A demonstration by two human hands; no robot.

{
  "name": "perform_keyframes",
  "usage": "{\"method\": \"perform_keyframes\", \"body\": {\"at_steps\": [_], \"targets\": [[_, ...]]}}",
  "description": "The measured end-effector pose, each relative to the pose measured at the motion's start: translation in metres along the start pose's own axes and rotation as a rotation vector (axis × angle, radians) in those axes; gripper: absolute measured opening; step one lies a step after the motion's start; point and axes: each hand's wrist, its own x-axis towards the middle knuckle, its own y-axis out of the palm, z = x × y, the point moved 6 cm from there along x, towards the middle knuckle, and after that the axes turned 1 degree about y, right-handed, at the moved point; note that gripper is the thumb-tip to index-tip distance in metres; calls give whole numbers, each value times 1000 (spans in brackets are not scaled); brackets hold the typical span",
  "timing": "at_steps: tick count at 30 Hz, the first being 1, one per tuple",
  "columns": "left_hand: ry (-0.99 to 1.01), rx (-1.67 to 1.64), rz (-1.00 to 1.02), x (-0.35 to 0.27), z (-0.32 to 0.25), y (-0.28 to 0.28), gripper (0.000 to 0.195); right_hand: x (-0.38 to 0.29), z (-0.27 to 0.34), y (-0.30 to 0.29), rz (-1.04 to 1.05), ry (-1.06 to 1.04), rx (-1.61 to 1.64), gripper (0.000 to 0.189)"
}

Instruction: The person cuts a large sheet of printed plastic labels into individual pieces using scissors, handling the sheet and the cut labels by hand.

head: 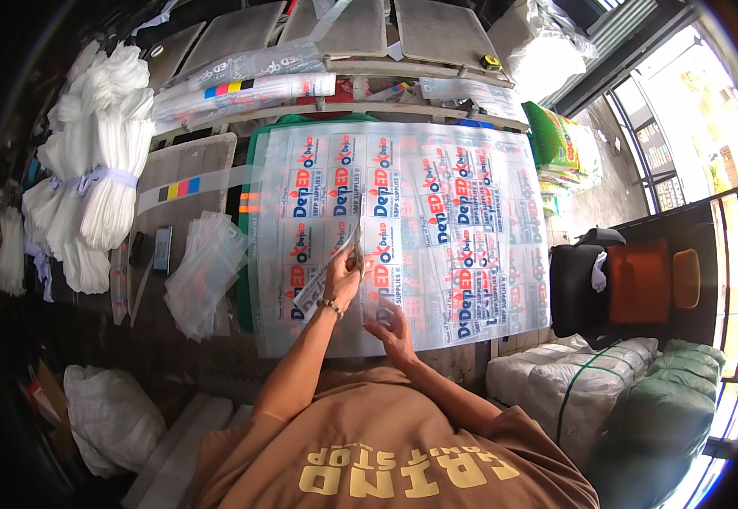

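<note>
My left hand [343, 280], a beaded bracelet at its wrist, grips a pair of scissors [360, 251] that point away from me. The blades lie along a cut between columns of a printed clear plastic sheet [308, 172]. One cut piece [318, 289] curls up beside this hand, showing its reverse. My right hand [396, 337] is over the near end of the neighbouring printed column [385, 254]. Its fingers are apart and slightly blurred, with nothing visible between them. More printed sheets [470, 223] overlap on the right.
Left are loose cut plastic pieces [206, 273], a phone [163, 249] and a tied white mesh bundle [102, 172]. Beyond the sheets lie a printed film roll [248, 92] and a tape measure [491, 62]. An orange-and-black chair [636, 280] and wrapped bales [585, 375] stand right.
</note>
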Motion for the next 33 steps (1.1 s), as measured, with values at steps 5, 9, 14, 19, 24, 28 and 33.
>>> {"method": "perform_keyframes", "body": {"at_steps": [5, 9, 14, 19, 24, 28, 33], "targets": [[17, 13, 22, 7, -2, 3, 36, 0, 2, -2, -15, -24, -146, 63], [30, -6, 4, 18, -4, 1, 40, -4, 0, 0, -42, 4, 8, 56], [40, -62, 2, 22, 0, -2, 41, -2, 2, -1, -61, -20, -33, 57], [23, -43, 32, 24, -7, 2, 43, -1, -3, -6, -66, -8, -88, 59], [3, 13, 33, 41, -19, 3, 43, -5, -3, -4, -50, 2, -89, 58], [36, -45, 10, 48, -19, 2, 38, -3, -2, -5, -68, -21, -122, 57], [38, -29, 22, 54, -21, 2, 36, -6, 2, -5, -68, 7, -94, 60]]}}
